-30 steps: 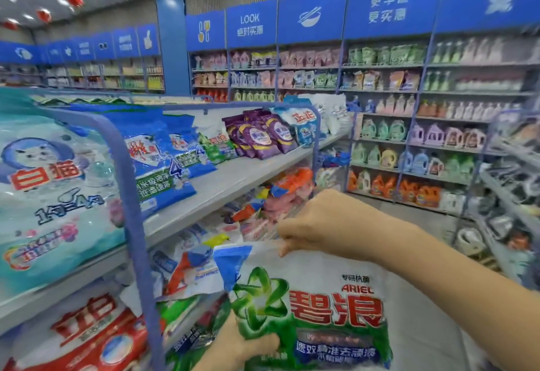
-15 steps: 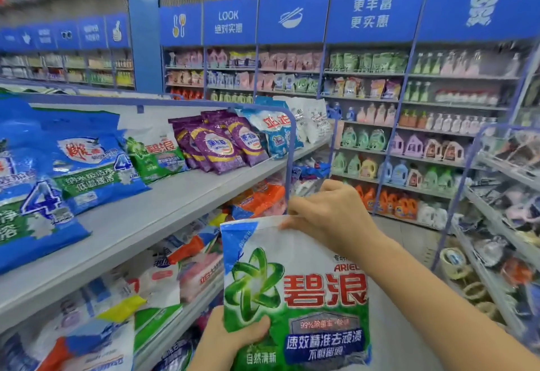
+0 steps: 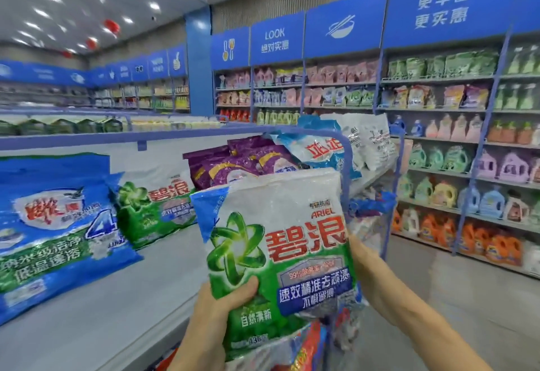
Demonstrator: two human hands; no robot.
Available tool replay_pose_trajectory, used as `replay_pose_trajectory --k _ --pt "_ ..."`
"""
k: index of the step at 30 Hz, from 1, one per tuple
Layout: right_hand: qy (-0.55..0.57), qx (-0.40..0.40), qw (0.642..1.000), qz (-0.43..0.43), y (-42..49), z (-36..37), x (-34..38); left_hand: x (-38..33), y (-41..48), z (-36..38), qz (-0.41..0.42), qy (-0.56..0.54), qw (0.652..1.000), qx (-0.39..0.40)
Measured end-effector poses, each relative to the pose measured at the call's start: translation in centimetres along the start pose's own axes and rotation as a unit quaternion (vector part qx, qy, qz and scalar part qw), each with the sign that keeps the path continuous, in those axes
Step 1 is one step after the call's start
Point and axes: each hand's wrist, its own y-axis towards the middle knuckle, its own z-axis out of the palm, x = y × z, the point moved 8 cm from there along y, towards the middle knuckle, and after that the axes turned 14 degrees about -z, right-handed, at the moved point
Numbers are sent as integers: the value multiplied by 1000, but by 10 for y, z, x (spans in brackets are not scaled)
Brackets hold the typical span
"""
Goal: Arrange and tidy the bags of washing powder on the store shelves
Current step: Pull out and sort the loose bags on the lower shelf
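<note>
I hold a green and white Ariel washing powder bag (image 3: 280, 253) upright in front of the top shelf (image 3: 102, 312). My left hand (image 3: 225, 297) grips its lower left corner, thumb across the front. My right hand (image 3: 368, 271) holds the bag's right edge from behind, its fingers hidden. On the shelf lean another green Ariel bag (image 3: 155, 204), a large blue bag (image 3: 55, 230), purple bags (image 3: 233, 163) and a white and blue bag (image 3: 318, 148).
A blue wire divider (image 3: 347, 166) rises just behind the held bag. White bags (image 3: 371, 139) stand further along the shelf. Wall shelves (image 3: 453, 166) across the aisle carry detergent bottles and bags. Lower shelves below hold more bags.
The bag has risen from below shelf height to the level of the top shelf. My right hand slid from the bag's top edge down to its right side.
</note>
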Motion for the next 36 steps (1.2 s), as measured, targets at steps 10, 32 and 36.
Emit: replay_pose_trajectory --k 10,32,36 --pt "103 170 979 43 170 49 -75 -35 87 -51 23 -63 968 -243" --pt "63 323 930 166 285 230 -190 -99 121 -217 -3 -58 816 -576" --pt "16 290 947 136 288 225 -192 -85 131 -217 7 -97 812 -575"
